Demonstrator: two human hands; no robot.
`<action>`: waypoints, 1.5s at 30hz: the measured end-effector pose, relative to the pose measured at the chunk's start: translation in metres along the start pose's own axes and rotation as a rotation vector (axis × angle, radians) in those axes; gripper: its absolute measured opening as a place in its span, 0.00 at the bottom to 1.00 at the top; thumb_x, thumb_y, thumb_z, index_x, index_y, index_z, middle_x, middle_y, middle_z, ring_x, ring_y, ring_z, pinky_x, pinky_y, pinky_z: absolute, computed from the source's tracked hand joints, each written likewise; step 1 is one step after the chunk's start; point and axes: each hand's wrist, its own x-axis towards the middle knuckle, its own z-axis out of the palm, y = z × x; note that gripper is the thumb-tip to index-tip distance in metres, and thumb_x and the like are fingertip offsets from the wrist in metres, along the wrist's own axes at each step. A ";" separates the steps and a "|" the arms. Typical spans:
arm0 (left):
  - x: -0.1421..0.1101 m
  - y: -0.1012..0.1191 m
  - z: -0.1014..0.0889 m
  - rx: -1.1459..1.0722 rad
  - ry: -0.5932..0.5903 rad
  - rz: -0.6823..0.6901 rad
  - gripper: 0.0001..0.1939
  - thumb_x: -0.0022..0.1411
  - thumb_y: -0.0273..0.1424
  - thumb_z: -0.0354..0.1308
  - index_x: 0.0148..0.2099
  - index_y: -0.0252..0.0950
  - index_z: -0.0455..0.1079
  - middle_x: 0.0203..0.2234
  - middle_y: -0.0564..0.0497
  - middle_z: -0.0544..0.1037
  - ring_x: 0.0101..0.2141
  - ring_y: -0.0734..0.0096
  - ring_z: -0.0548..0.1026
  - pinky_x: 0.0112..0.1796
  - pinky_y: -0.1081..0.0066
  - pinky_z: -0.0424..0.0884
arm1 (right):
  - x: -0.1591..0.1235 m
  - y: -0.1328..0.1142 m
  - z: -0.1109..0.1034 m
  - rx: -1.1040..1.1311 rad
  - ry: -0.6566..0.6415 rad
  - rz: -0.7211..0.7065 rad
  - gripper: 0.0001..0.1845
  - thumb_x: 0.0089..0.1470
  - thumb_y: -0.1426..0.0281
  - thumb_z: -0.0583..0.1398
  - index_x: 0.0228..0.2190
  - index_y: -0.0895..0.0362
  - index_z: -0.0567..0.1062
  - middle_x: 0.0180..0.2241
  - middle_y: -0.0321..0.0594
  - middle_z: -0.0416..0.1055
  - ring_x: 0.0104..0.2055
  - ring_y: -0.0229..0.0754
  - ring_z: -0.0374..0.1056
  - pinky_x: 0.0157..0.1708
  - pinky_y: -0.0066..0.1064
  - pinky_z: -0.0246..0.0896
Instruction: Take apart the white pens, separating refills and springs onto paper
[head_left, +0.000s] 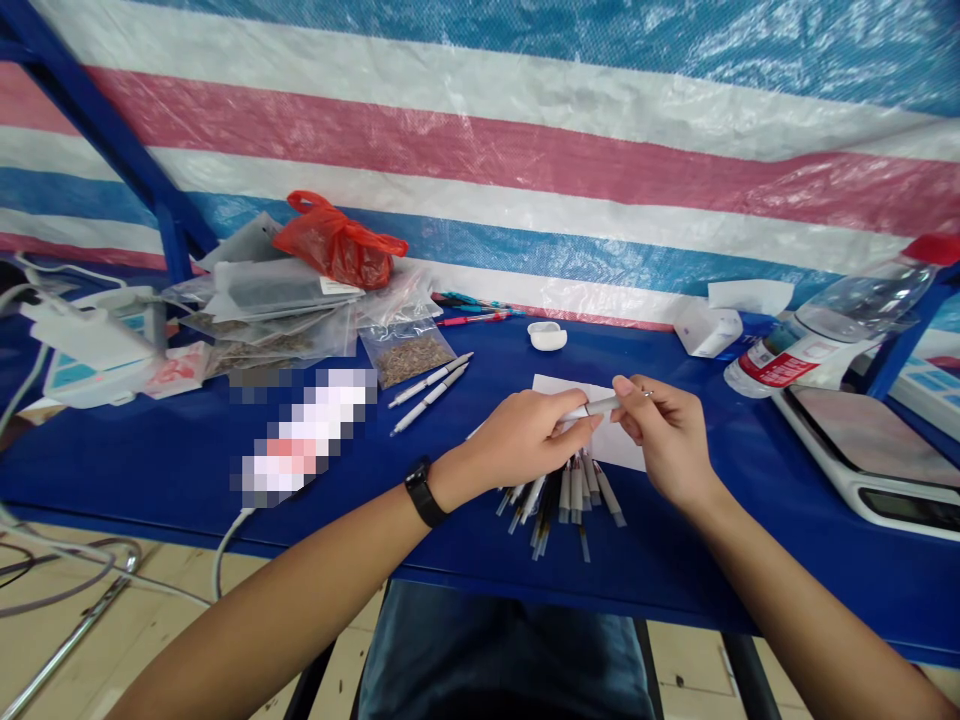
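Note:
My left hand [525, 437] and my right hand [664, 432] meet over a blue table [150, 455], both pinched on one grey pen barrel [600, 406] held level between them. The right fingertips also pinch something tiny and metallic at the barrel's right end. A bunch of pen refills and barrels [562, 500] lies fanned out under my hands, partly hidden by them. A white sheet of paper [626, 450] lies beneath. Two assembled white pens [429, 388] rest to the left. A black watch sits on my left wrist.
Clear bags of small parts [409, 352], a red plastic bag [337, 245], coloured pens [472, 310], a white case [547, 335], a tipped water bottle [832, 335] and a scale [870, 450] lie around. A striped tarp hangs behind. White cables trail at the left.

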 end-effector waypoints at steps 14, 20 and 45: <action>0.003 0.004 -0.009 0.157 0.219 -0.048 0.14 0.70 0.32 0.51 0.29 0.38 0.58 0.18 0.59 0.61 0.19 0.77 0.60 0.24 0.72 0.52 | 0.002 0.009 -0.003 0.124 0.183 -0.005 0.18 0.57 0.53 0.66 0.29 0.53 0.73 0.15 0.25 0.51 0.17 0.33 0.45 0.18 0.29 0.41; -0.004 0.005 -0.040 0.352 0.379 -0.145 0.14 0.67 0.33 0.51 0.27 0.38 0.62 0.17 0.58 0.62 0.19 0.75 0.58 0.25 0.71 0.51 | 0.004 0.011 -0.007 0.038 0.263 -0.003 0.15 0.57 0.57 0.66 0.27 0.53 0.72 0.16 0.27 0.54 0.18 0.34 0.48 0.18 0.28 0.41; -0.060 -0.012 -0.053 1.023 0.214 -0.602 0.13 0.71 0.34 0.53 0.47 0.37 0.78 0.40 0.45 0.83 0.38 0.55 0.81 0.31 0.66 0.68 | 0.002 -0.007 -0.017 -0.481 -0.198 -0.049 0.18 0.60 0.59 0.58 0.22 0.53 0.68 0.17 0.31 0.60 0.19 0.35 0.54 0.21 0.29 0.49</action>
